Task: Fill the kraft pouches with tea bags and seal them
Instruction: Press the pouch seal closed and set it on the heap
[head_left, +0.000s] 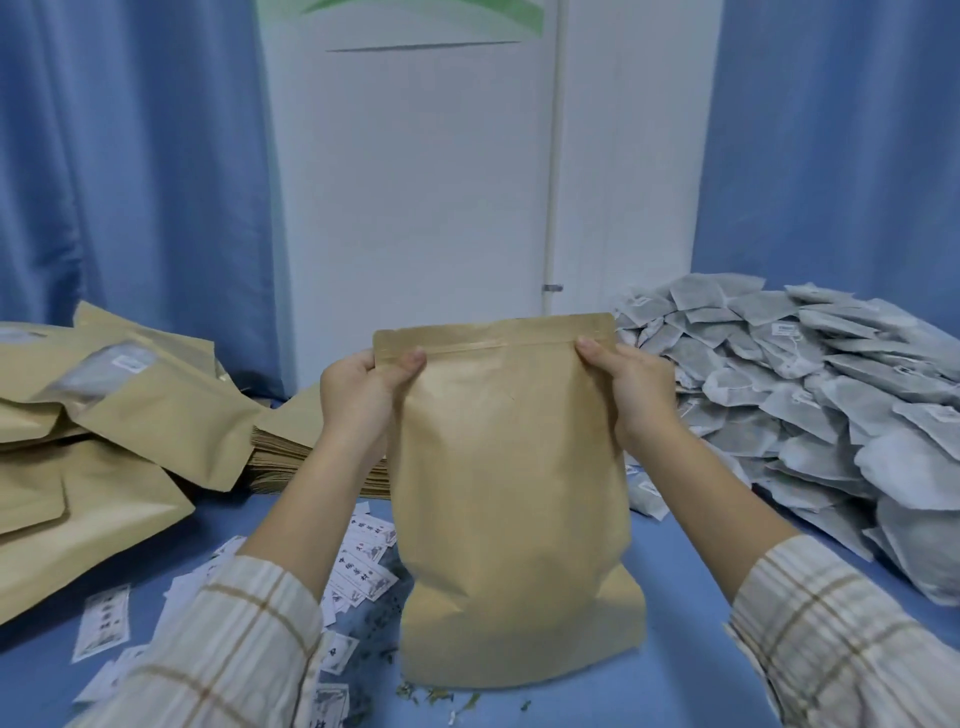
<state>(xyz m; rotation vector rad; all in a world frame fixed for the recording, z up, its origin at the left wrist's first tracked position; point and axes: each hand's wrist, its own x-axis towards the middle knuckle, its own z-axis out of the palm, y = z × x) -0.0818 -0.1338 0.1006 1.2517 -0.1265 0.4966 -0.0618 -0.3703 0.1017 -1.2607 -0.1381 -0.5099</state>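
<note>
Kraft pouch (511, 499), bulging, seemingly sealed, upright, top corners pinched by both hands' fingers (415, 358).

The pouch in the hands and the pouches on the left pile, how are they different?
The held pouch stands upright on the blue table; the pile pouches lie flat or tilted on each other. The held pouch shows a plain brown face; one pile pouch shows a clear window. The left hand and right hand pinch the held pouch's top corners; nothing touches the pile. Both are brown kraft paper.
</note>
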